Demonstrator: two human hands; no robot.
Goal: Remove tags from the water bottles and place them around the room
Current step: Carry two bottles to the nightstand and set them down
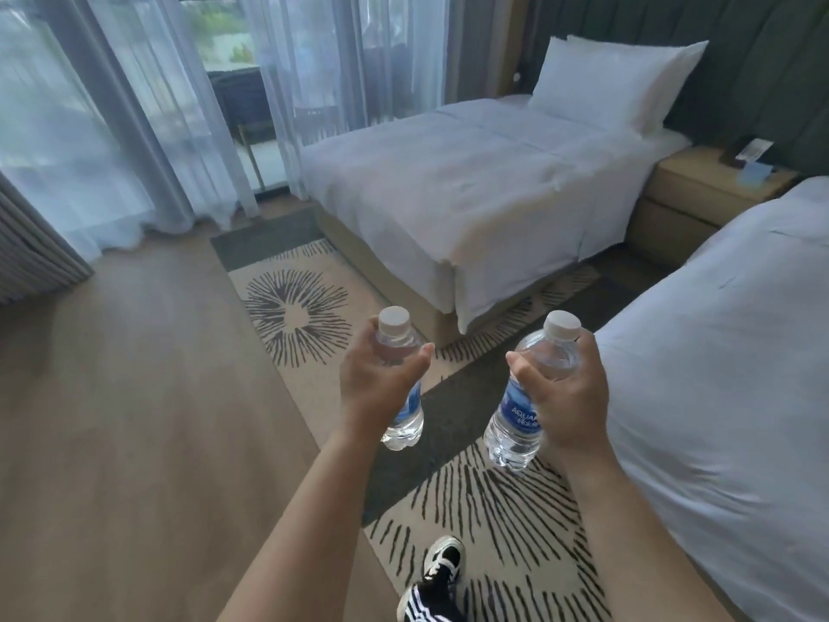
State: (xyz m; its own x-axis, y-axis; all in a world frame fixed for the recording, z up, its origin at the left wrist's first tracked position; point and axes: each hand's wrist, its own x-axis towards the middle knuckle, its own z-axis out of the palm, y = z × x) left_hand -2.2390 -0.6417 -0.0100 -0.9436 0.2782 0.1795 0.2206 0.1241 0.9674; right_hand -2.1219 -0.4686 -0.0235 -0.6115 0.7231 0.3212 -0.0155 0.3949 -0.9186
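Two clear water bottles with white caps and blue labels are held up in the air, one in each hand, above the floor between the beds. The left hand (372,388) is wrapped around the left bottle (401,379), fingers behind it and thumb across the front, covering most of the label. The right hand (567,397) is clamped on the right bottle (522,410) in the same way, and its blue label shows beside the thumb. Both bottles stand roughly upright, tilted slightly toward each other at the caps, and they are apart, not touching. No tag can be made out on either one.

Beneath them lies a beige rug (493,509) with dark radiating line patterns and a plain dark band crossing it, laid over a wood-look floor (134,419). A black-and-white shoe (444,558) stands on the rug near the bottom edge of the view.

Ahead is a bed (471,195) made up in white linen with two pillows (614,78) propped against a dark padded headboard (762,60). A second white bed (726,374) fills the right side. Between them at the headboard sits a light wooden nightstand (686,195) carrying a card and small items near its back edge. Sheer white curtains (112,127) hang along the left over tall windows.
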